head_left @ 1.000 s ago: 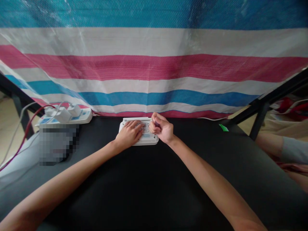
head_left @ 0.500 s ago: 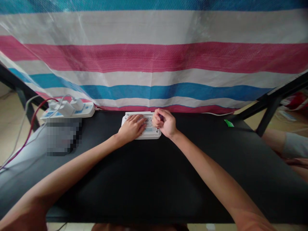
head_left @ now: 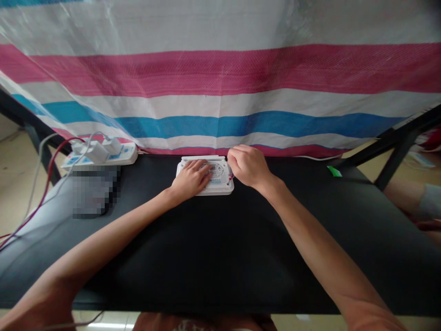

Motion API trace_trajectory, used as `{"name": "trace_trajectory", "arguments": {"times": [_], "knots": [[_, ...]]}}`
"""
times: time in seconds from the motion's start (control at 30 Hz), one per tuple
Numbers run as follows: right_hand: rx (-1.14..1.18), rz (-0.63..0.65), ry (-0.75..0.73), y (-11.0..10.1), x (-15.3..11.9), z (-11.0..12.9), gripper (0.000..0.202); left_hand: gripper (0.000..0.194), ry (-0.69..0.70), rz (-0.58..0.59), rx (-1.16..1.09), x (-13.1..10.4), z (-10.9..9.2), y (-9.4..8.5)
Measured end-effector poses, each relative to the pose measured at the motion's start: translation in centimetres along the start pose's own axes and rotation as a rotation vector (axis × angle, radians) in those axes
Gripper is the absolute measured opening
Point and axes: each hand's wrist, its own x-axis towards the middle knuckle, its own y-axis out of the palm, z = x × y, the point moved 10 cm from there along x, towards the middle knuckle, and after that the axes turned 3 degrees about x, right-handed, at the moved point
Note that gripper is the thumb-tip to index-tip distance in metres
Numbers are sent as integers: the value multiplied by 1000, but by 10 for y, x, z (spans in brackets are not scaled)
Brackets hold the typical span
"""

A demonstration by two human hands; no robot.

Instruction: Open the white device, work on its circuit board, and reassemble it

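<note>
open near tabletop (head_left: 220, 257), striped sheet (head_left: 220, 73) behind

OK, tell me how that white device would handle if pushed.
The white device looks stiff, given its straight-edged casing. Lying flat and low on the black table, it would probably slide rather than roll or tip.

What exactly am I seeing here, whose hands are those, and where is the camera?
There's no robot: a person works bare-handed, and one camera on their head, looking forward and down, takes every picture. The left hand lies spread on a flat white device on a black table. The right hand is curled around a small reddish thing, mostly hidden, at the device's right end. A power strip sits at left, a green scrap at right, a striped sheet behind.
</note>
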Motion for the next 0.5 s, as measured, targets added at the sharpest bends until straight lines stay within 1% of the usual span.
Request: {"name": "trace_trajectory", "arguments": {"times": [0.03,0.07,0.1,0.17,0.27,0.33,0.43,0.5], "knots": [[-157,2,50,-5,0,-3,32,37,3,-2,4,0,0,0],[-256,24,89,-8,-1,-6,34,37,6,-3,7,0,-1,0],[-303,68,107,-8,-2,-7,35,37,9,-4,9,0,-1,0],[-281,169,80,-3,-4,-4,32,36,12,-8,2,0,-2,-1],[-205,280,28,2,-8,2,17,36,10,-13,-25,0,-2,-1],[-195,317,-2,2,-10,7,12,35,8,-22,-35,0,-1,-2],[-136,363,-93,6,-14,19,22,35,13,-34,-34,0,-2,-3],[-152,353,-86,8,-14,21,20,35,19,-37,-25,0,-3,-4]]}}
